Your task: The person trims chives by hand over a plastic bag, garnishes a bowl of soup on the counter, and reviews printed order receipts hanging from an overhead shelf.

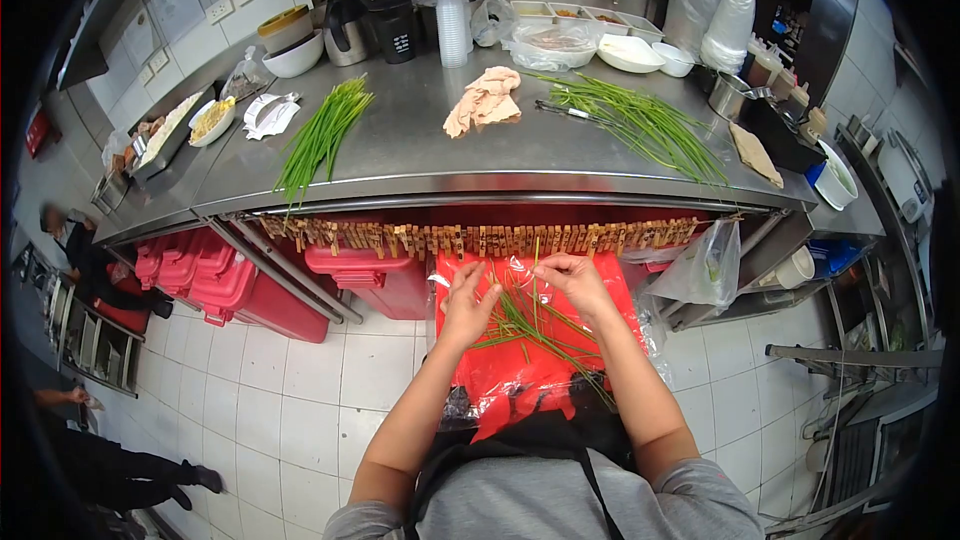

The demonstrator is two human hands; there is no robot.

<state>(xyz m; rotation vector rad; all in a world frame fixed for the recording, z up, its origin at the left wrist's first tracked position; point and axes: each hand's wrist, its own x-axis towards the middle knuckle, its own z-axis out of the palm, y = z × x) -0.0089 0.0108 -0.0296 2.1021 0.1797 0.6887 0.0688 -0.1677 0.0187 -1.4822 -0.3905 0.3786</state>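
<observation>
My right hand (578,285) pinches a thin green chive stalk (537,290) between thumb and fingertips, and the stalk hangs upright. To its left is my left hand (470,308), fingers apart, with no held thing showing. Below both hands, loose chives (535,328) lie crisscrossed on a red plastic sheet (490,380) over my lap. A row of wooden clothespins (480,240) runs along a line under the counter edge, just beyond my fingertips.
On the steel counter (410,140) lie two chive bunches, left (325,135) and right (640,120), with a crumpled cloth (485,100) between them. Red bins (240,285) stand below, and a plastic bag (705,265) hangs right. Other people (110,470) are at left.
</observation>
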